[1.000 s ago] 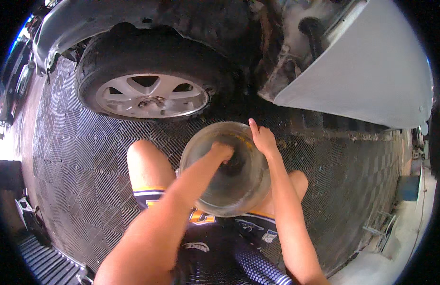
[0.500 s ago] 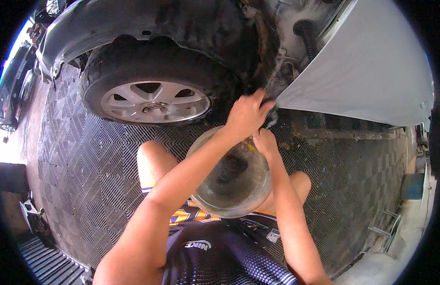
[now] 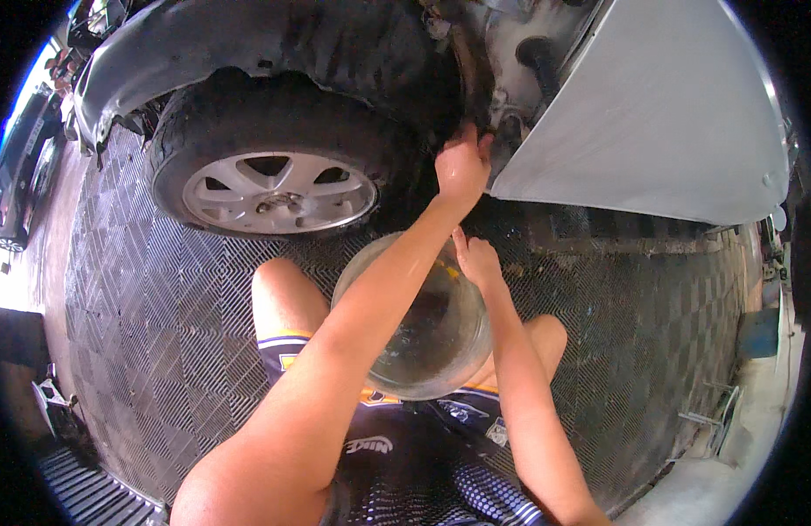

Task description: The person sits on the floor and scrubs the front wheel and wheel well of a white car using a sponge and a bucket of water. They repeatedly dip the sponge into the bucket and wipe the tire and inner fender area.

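Left hand [image 3: 462, 167] grips car underside; right hand [image 3: 477, 260] holds clear bowl [image 3: 440, 351].

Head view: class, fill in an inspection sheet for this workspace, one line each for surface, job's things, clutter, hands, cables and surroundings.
Surface: dark ribbed floor matting with a herringbone pattern, running under the car.
Job's things: clear plastic container on the person's lap, something dark and a bit of yellow inside; contents cannot be told.
Clutter: nothing seen on the matting close to the person.
Hands: left hand raised to the car's underside behind the front wheel, what it grips cannot be told; right hand rests on the container's rim.
Cables: black hose behind the white body panel.
Surroundings: dark wheel-arch liner; another vehicle at far left.
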A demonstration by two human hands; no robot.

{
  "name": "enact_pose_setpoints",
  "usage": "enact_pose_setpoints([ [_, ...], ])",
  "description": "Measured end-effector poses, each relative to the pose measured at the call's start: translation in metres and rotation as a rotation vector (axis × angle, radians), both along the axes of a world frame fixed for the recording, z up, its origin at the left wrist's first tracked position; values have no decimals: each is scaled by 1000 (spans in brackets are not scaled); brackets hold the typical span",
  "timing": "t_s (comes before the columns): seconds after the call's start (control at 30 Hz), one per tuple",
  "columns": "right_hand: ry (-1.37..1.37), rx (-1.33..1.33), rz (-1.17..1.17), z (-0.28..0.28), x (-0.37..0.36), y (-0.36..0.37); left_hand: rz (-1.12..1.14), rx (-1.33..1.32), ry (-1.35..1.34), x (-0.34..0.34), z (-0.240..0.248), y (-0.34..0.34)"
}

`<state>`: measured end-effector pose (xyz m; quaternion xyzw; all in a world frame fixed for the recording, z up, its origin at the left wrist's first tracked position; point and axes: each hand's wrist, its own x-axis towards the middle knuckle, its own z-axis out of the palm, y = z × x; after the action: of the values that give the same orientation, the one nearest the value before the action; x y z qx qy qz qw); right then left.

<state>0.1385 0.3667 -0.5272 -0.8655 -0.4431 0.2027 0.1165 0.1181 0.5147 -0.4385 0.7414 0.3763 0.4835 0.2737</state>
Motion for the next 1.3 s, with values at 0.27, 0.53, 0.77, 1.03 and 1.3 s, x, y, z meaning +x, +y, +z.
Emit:
enact_pose_setpoints([
  [0.27,-307,66,355,-25,13,-4,-105,-257,51,-21,35,-24],
  [0.53,-16,131,123,-51,25,0,-373,-254,114,-113,-50,-65],
  [0.77,-325,332,366,-41,19,-12,-153,-426,-210,-26,-8,-43],
  [1.03,-356,299,429,-59,37,-19,-184,-159,-308,20,-11,-17],
  [1.3,-335,207,402,-61,33,-22,-121,201,16,35,-5,-1],
])
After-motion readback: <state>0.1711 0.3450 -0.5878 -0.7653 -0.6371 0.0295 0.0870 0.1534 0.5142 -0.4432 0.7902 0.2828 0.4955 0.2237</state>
